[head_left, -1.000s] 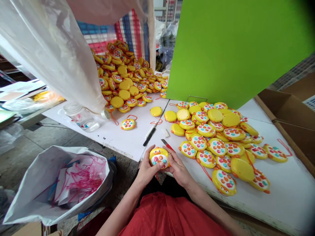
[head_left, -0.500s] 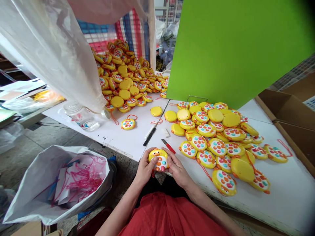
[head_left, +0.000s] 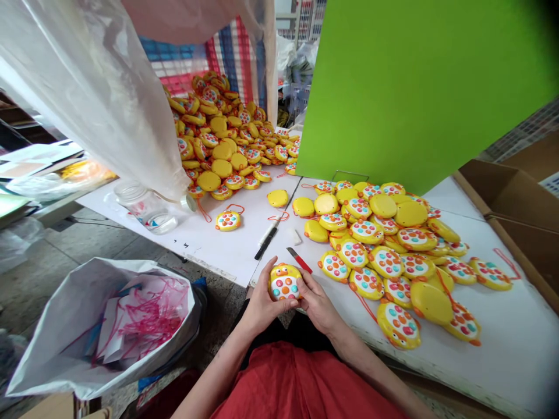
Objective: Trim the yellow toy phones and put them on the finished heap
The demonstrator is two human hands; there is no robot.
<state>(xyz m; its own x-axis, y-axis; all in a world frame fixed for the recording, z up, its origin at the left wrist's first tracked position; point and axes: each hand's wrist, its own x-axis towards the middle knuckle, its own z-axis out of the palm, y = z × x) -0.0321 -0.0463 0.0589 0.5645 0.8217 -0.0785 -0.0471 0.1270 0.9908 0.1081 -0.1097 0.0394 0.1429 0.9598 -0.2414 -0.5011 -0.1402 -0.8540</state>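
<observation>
Both hands hold one yellow chick-shaped toy [head_left: 284, 282] with coloured buttons, face up, at the near edge of the white table [head_left: 227, 244]. My left hand [head_left: 261, 302] grips its left side, fingers curled round it. My right hand [head_left: 318, 304] grips its right side. Just beyond the toy lie a red-handled knife [head_left: 299, 259] and a black-and-white pen [head_left: 266, 238]. A heap of the same toys [head_left: 384, 250] spreads to the right of my hands.
A larger pile of toys [head_left: 227, 139] sits at the back under a clear plastic sheet [head_left: 87, 87]. A green board [head_left: 414, 87] stands behind the right heap. A glass jar [head_left: 146, 206] is at the left; a white bag of pink strings [head_left: 109, 320] stands on the floor. A cardboard box [head_left: 519, 203] is right.
The toy has been turned in my hands: it was tilted half a second ago and now lies flat with the buttons facing up. Both hands stay in place.
</observation>
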